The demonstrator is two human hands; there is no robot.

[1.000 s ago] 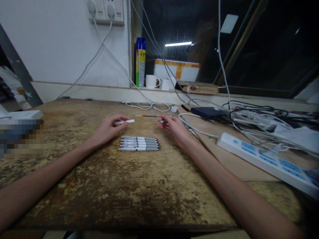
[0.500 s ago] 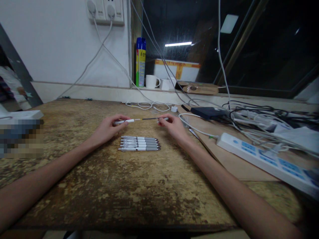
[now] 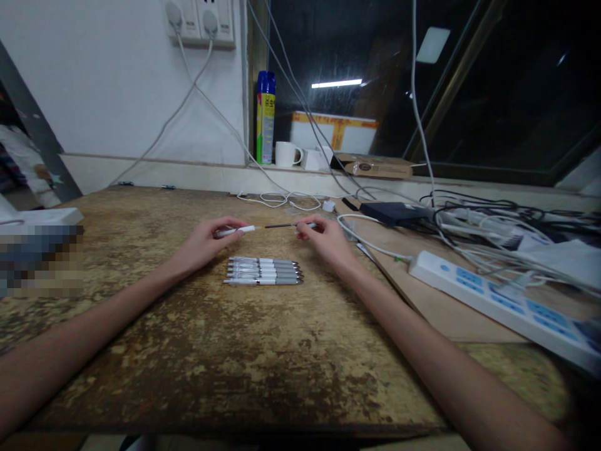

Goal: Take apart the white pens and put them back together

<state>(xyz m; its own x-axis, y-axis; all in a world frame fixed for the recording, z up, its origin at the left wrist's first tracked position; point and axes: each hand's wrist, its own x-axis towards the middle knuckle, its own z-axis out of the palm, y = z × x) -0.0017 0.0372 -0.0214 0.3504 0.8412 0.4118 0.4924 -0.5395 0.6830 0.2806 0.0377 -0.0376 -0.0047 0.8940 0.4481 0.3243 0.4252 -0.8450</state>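
Note:
My left hand (image 3: 206, 241) is closed on a white pen barrel (image 3: 235, 230) that points to the right. My right hand (image 3: 326, 239) pinches the grey end of a thin dark refill (image 3: 282, 225), whose tip meets the barrel's open end. Both hands hover just above the worn wooden table (image 3: 235, 357). Right in front of them lies a neat row of several white-and-grey pens (image 3: 263, 270), side by side.
A white power strip (image 3: 493, 297) and a tangle of cables (image 3: 493, 219) fill the right side. A dark flat box (image 3: 394, 212) lies behind my right hand. On the sill stand a spray can (image 3: 265, 117) and a white mug (image 3: 285, 153).
My right hand picked up the refill that lay on the table and brought its tip to the open end of the barrel in my left hand.

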